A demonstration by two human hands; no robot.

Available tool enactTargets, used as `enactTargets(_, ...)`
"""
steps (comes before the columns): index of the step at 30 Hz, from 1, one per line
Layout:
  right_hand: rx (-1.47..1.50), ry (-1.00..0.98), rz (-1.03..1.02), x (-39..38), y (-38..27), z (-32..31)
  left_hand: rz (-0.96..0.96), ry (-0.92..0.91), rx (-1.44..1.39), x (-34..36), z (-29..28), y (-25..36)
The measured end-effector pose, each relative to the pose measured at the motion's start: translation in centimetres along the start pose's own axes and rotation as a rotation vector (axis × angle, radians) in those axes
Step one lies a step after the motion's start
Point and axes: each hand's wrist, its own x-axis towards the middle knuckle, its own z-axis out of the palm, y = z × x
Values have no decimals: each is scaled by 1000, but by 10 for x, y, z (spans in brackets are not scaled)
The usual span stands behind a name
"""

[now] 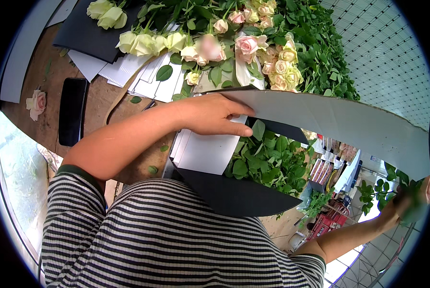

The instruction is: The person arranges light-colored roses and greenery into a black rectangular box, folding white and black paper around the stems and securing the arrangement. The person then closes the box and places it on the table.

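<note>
My left hand (215,113) rests, fingers apart, at the edge of a long grey board (330,120) and over some white sheets (205,151). Beside these lie dense green rose leaves (267,163), with black sheets (239,192) along their near side and behind them. At the far right my right hand (402,204) grips a leafy rose (429,188) with a pale pink bloom; the fingers are blurred and partly behind leaves.
On the wooden table (104,86) are cream and pink roses (282,67), a black phone (71,110), black card (85,29), papers (155,81) and a loose rose (36,104). Wire mesh (382,57) stands at upper right. Red equipment (325,223) stands on the floor below.
</note>
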Motion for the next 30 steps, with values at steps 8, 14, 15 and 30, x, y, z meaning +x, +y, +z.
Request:
enactTargets(8, 484, -1406, 210, -165, -59, 154, -118, -101, -75, 4, -6, 5)
enactTargets(14, 588, -1519, 233, -237, -72, 225, -106, -187, 169, -13, 1, 18)
enactTargets(15, 582, -1528, 261, -247, -70, 227, -153, -235, 160, -16, 3, 28)
enactTargets(30, 1120, -1033, 287, -64, -3, 234, 193, -252, 711, -45, 50, 7)
